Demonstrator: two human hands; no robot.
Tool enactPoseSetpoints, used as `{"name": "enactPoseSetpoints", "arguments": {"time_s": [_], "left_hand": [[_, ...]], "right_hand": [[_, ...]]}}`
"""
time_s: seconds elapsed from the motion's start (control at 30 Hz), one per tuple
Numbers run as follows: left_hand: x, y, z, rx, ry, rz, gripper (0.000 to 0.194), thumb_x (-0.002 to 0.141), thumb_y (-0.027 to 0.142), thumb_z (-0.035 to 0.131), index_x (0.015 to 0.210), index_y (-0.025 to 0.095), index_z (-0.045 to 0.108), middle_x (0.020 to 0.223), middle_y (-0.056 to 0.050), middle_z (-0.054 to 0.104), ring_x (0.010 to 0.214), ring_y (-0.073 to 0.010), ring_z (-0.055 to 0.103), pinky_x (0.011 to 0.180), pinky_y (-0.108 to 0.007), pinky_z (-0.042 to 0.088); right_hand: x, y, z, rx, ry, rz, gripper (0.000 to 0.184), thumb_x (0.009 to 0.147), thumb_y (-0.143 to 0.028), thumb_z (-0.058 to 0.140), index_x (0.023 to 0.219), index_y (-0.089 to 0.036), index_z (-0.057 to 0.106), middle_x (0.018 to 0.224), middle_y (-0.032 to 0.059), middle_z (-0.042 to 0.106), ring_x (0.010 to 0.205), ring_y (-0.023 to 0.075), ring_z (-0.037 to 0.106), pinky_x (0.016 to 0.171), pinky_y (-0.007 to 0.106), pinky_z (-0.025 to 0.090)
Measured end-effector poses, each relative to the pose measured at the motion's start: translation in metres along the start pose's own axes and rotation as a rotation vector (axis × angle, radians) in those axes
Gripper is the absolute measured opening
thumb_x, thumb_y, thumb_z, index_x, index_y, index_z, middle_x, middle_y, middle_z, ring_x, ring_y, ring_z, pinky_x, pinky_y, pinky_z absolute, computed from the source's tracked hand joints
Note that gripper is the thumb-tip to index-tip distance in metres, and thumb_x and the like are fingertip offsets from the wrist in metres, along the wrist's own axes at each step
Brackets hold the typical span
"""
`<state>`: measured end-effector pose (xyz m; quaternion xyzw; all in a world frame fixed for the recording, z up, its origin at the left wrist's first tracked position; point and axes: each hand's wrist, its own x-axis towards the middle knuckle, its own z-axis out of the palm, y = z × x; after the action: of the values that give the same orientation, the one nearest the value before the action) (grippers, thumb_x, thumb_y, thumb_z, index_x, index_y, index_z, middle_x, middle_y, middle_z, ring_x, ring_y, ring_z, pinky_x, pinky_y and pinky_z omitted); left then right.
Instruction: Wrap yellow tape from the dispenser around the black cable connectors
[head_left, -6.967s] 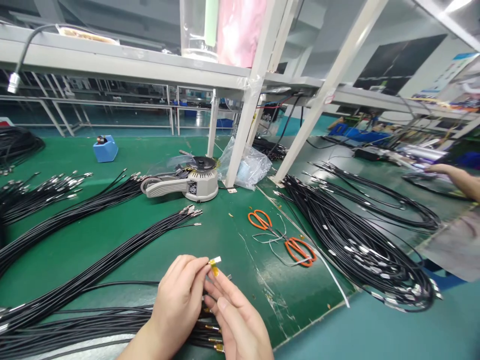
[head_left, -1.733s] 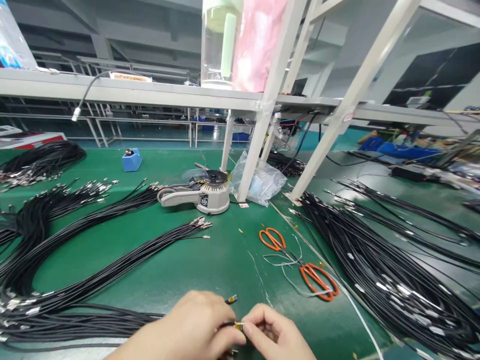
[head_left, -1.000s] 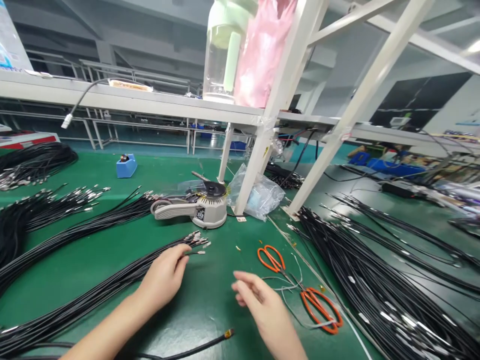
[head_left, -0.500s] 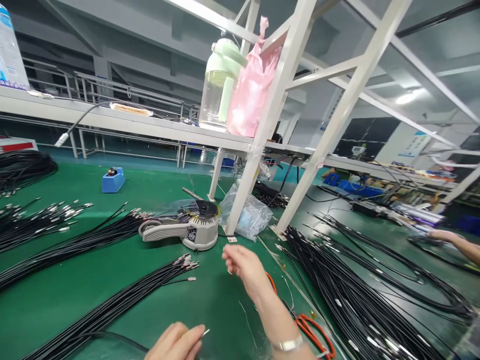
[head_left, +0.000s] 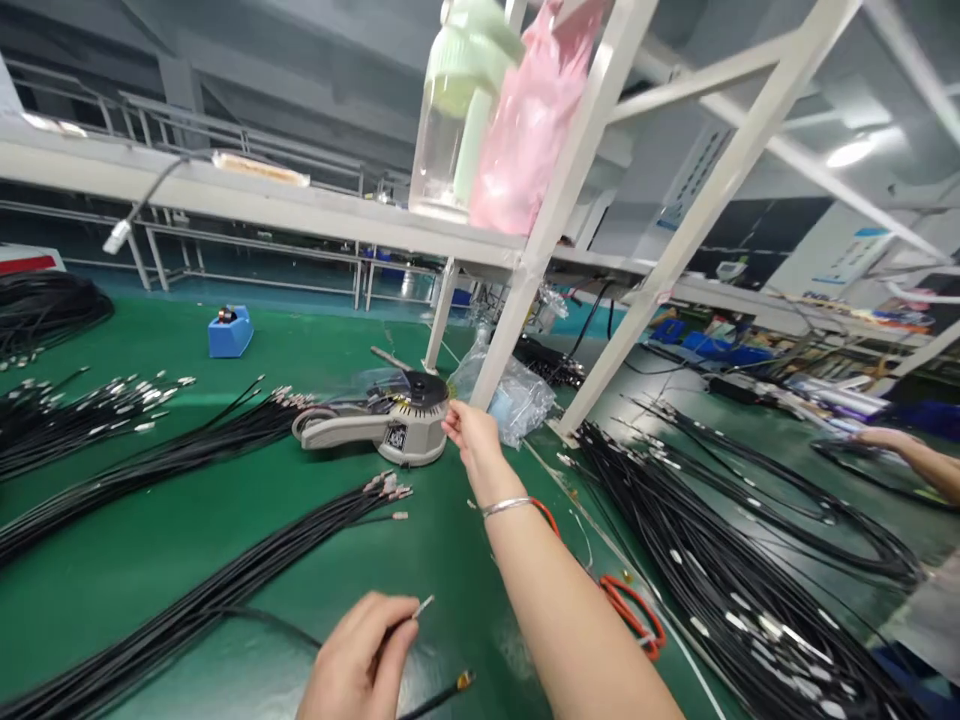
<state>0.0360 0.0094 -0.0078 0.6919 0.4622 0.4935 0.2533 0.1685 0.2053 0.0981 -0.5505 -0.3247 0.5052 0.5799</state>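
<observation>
My left hand [head_left: 364, 655], low in the middle, pinches a black cable [head_left: 274, 625] between thumb and fingers. The cable's thin silvery tip [head_left: 424, 606] pokes out past the fingertips. Below the hand, a black cable end with an amber-yellow band [head_left: 464, 681] lies over the green table. Further off, my right hand [head_left: 474, 440] has its fingertips pinched together at the right side of a grey round tape dispenser [head_left: 416, 440]. Whatever those fingers hold, if anything, is too small to name. Left of the hands lies a bundle of black cables [head_left: 255, 570] with pale connectors.
More cable bundles [head_left: 187, 440] spread to the left, and a large one [head_left: 697, 560] to the right. Orange-handled scissors [head_left: 634, 615] lie near my right forearm. White shelf posts [head_left: 555, 220] rise behind a clear plastic bag [head_left: 517, 395]. Another person's hand [head_left: 892, 440] is far right.
My right hand has moved forward to the tape dispenser's side. My left hand has shifted slightly up and right, still pinching the cable. The amber-banded cable end has come into view.
</observation>
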Motion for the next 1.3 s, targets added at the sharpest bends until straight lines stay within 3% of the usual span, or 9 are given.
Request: {"name": "enactPoseSetpoints", "arguments": {"time_s": [0.1, 0.17, 0.3, 0.4, 0.53, 0.7, 1.3], "left_hand": [[0.003, 0.01, -0.009, -0.048, -0.015, -0.094, 0.013, 0.085, 0.025, 0.055, 0.086, 0.025, 0.067, 0.08, -0.003, 0.069, 0.075, -0.0175, 0.065, 0.066, -0.024, 0.051], [0.003, 0.015, -0.01, -0.035, 0.021, -0.072, 0.012, 0.085, 0.022, 0.055, 0.086, 0.024, 0.067, 0.079, -0.002, 0.068, 0.075, -0.017, 0.063, 0.067, -0.025, 0.05], [-0.001, 0.016, -0.01, 0.041, 0.07, 0.102, 0.018, 0.085, 0.011, 0.053, 0.094, 0.023, 0.064, 0.078, -0.001, 0.065, 0.076, -0.015, 0.059, 0.07, -0.026, 0.048], [-0.004, 0.015, -0.012, 0.113, 0.064, 0.259, 0.028, 0.084, 0.003, 0.05, 0.102, 0.022, 0.059, 0.082, -0.001, 0.064, 0.078, -0.0143, 0.057, 0.072, -0.026, 0.047], [-0.005, 0.016, -0.014, 0.189, 0.06, 0.389, 0.037, 0.082, -0.002, 0.049, 0.11, 0.02, 0.055, 0.089, -0.004, 0.064, 0.082, -0.015, 0.056, 0.075, -0.028, 0.047], [-0.006, 0.015, -0.013, 0.211, 0.107, 0.528, 0.033, 0.084, -0.001, 0.047, 0.111, 0.015, 0.054, 0.09, -0.007, 0.063, 0.083, -0.0157, 0.055, 0.074, -0.029, 0.048], [-0.007, 0.008, -0.013, 0.262, 0.123, 0.691, 0.034, 0.08, -0.007, 0.048, 0.11, 0.01, 0.052, 0.092, -0.013, 0.066, 0.084, -0.0175, 0.053, 0.07, -0.033, 0.052]], "right_hand": [[-0.056, 0.014, -0.027, 0.068, -0.071, -0.039, 0.017, 0.079, -0.03, 0.067, 0.077, -0.013, 0.067, 0.077, 0.0011, 0.066, 0.065, 0.0096, 0.06, 0.065, 0.023, 0.053], [-0.105, 0.035, -0.051, 0.093, -0.105, -0.029, 0.02, 0.072, -0.034, 0.073, 0.074, -0.015, 0.07, 0.075, 0.0022, 0.068, 0.065, 0.0115, 0.06, 0.063, 0.024, 0.053], [-0.194, 0.093, -0.089, 0.125, -0.075, 0.022, 0.033, 0.068, -0.046, 0.073, 0.089, -0.021, 0.075, 0.095, 0.0093, 0.073, 0.082, 0.0218, 0.065, 0.074, 0.033, 0.054], [-0.227, 0.126, -0.091, 0.17, -0.065, 0.005, 0.034, 0.066, -0.05, 0.074, 0.088, -0.024, 0.077, 0.111, 0.0109, 0.069, 0.099, 0.0289, 0.063, 0.081, 0.037, 0.053], [-0.238, 0.137, -0.078, 0.24, -0.095, -0.073, 0.032, 0.067, -0.046, 0.074, 0.093, -0.028, 0.076, 0.12, 0.0086, 0.065, 0.114, 0.0304, 0.056, 0.086, 0.037, 0.053], [-0.239, 0.138, -0.071, 0.292, -0.11, -0.145, 0.032, 0.072, -0.043, 0.071, 0.1, -0.027, 0.074, 0.122, 0.0082, 0.064, 0.115, 0.0296, 0.056, 0.085, 0.036, 0.054], [-0.24, 0.126, -0.075, 0.313, -0.128, -0.042, 0.032, 0.07, -0.045, 0.072, 0.097, -0.027, 0.075, 0.122, 0.0066, 0.063, 0.117, 0.0285, 0.054, 0.094, 0.037, 0.049]]}}
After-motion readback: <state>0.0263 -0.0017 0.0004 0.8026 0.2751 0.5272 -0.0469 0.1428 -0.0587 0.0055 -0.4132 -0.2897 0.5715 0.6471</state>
